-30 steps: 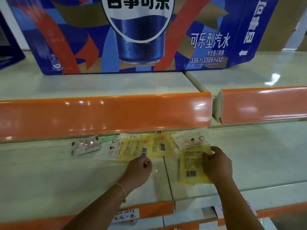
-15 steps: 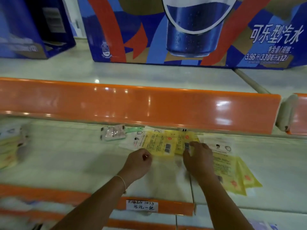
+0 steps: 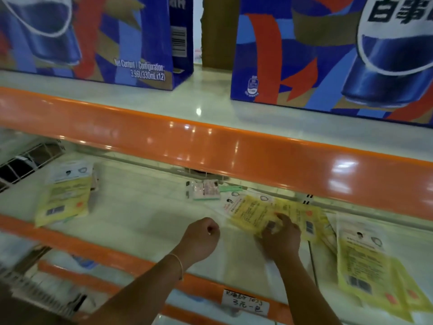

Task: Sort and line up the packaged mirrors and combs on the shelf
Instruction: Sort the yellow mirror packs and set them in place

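Observation:
Flat yellow packets lie on the pale lower shelf (image 3: pixel 145 214) in three groups. The middle pile of yellow packets (image 3: pixel 255 208) is under the fingers of my right hand (image 3: pixel 280 238), which presses and grips its near edge. A left pile of yellow packets (image 3: pixel 64 200) rests near the shelf's left end. Another stack of yellow packets (image 3: pixel 365 261) is spread out at the right. A small pink packaged comb with a green handle (image 3: pixel 206 190) lies further back, under the orange rail. My left hand (image 3: pixel 201 238) is a fist resting on the bare shelf, left of the middle pile, holding nothing.
An orange rail (image 3: pixel 210 146) of the shelf above overhangs the back of the working shelf. Blue cola cartons (image 3: pixel 328 50) stand on the upper shelf. A wire basket (image 3: pixel 25 160) sits at far left. A handwritten price tag (image 3: pixel 244 303) is on the front orange edge.
The view has swung left and a left pile of packets has come into sight. My right hand left the right stack and now grips the middle pile; my left hand has come off it.

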